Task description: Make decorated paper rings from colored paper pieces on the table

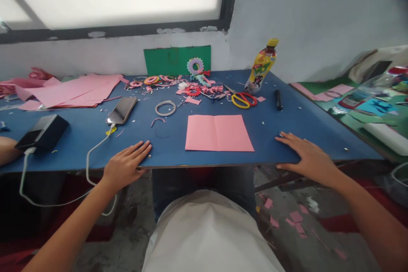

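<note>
A pink sheet of paper (pixel 219 133) with a crease down its middle lies flat near the front edge of the blue table (pixel 168 148). To its left, my left hand (pixel 127 163) rests on the table edge with fingers stretched out, holding nothing. On the paper's other side, my right hand (pixel 302 155) lies with fingers apart at the edge, also holding nothing. Both hands are apart from the paper. Behind the sheet are yellow-and-red-handled scissors (pixel 244 100), a roll of tape (pixel 165 108) and a black capped marker or pen (pixel 278 100).
A phone (pixel 121 110) with a white cable and a black box-shaped device (pixel 43 133) stand at left. Pink sheets (pixel 79 89) are stacked behind them. Paper scraps (pixel 200 89), a green card (pixel 172 60) and a leaning bottle (pixel 262 66) are at the back. Someone's arm (pixel 8 151) shows far left.
</note>
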### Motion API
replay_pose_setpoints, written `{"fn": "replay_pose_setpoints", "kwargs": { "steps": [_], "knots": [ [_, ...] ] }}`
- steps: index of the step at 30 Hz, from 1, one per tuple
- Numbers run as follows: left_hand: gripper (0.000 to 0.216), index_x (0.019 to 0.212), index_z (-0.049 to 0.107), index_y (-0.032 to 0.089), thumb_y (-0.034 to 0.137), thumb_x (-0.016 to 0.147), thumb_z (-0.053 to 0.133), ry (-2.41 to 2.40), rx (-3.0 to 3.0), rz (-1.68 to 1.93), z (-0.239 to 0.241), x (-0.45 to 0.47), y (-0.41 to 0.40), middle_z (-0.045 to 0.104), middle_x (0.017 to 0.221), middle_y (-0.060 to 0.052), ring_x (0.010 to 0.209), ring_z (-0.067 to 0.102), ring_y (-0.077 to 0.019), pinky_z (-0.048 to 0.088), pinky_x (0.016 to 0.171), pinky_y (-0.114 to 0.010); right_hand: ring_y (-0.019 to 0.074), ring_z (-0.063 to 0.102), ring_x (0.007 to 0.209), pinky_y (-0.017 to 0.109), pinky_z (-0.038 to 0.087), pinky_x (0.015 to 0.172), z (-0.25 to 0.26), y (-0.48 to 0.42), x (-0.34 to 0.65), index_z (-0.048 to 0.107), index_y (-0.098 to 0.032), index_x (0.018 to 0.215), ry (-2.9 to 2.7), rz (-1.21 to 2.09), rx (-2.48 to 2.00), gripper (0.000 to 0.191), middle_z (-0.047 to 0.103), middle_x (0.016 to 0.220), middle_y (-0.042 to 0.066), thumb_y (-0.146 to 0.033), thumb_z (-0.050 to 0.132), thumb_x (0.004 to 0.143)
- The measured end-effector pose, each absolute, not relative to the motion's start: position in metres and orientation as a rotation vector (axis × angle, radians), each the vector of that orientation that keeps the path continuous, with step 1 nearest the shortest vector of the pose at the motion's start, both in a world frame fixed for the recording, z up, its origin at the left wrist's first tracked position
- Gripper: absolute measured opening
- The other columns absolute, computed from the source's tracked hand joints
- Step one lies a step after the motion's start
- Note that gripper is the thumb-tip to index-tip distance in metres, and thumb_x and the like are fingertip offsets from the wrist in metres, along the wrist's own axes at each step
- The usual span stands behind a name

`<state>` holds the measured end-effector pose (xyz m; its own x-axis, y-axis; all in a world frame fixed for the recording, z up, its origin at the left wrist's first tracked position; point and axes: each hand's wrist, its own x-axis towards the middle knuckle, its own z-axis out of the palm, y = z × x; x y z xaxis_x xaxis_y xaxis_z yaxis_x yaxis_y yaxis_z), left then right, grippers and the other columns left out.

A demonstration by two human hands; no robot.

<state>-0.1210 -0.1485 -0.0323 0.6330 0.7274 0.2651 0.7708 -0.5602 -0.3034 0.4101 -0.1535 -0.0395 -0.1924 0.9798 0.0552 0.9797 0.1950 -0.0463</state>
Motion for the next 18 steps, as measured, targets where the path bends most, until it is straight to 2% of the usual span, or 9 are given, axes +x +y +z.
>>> {"fn": "replay_pose_setpoints", "kwargs": {
  "steps": [7,18],
  "knots": [
    [0.054,0.127,0.047,0.014,0.023,0.074,0.047,-1.204,-2.459,-0.174,-0.033,-0.121,-0.151,0.048,0.130,-0.007,0.117,0.049,-0.0253,0.045,0.093,-0.038,0.0284,0.031,0.129,0.048,0.025,0.104,-0.041,-0.156,0.409,0.038,-0.021,0.130,-2.384,-0.052,-1.929,0.075,0.033,0.141,0.012,-0.065,0.045,0.070],
    [0.057,0.126,0.049,0.012,0.017,0.069,0.046,-1.191,-2.441,-0.230,-0.039,-0.122,-0.154,0.049,0.130,-0.007,0.115,0.051,-0.0249,0.048,0.089,-0.038,0.0321,0.039,0.123,0.050,0.033,0.100,-0.050,-0.150,0.417,0.043,-0.020,0.125,-2.370,-0.071,-1.893,0.082,0.041,0.136,0.014,-0.071,0.046,0.062]
  ]
}}
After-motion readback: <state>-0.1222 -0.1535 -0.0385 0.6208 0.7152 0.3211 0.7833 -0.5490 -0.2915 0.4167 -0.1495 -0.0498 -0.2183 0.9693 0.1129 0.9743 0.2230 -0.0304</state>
